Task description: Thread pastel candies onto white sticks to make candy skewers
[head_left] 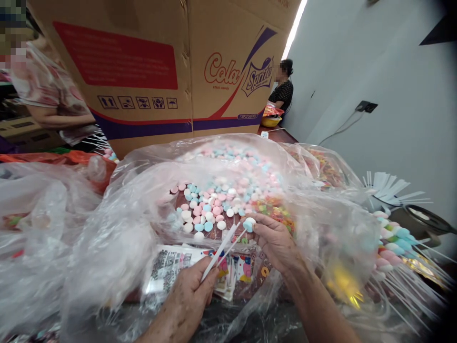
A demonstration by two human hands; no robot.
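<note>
My left hand (194,290) is closed around thin white sticks (222,247), which slant up and to the right. Between the fingertips of my right hand (274,240) is a small blue-and-white marshmallow (249,224), close to the tips of the sticks; whether they touch is hard to tell. Behind my hands, a pile of pink, white and blue marshmallows (216,209) spreads out of a clear plastic bag (143,166). Colourful gummy candies (274,214) lie right of the pile. Printed packets (178,267) rest beneath my left hand.
A large cardboard box (143,62) stands at the back. On the right are finished marshmallow skewers (396,243), a bundle of white sticks (389,186) and a dark pan (421,219). Crumpled plastic (39,205) covers the left. One person (53,90) is at left, another (283,88) behind the box.
</note>
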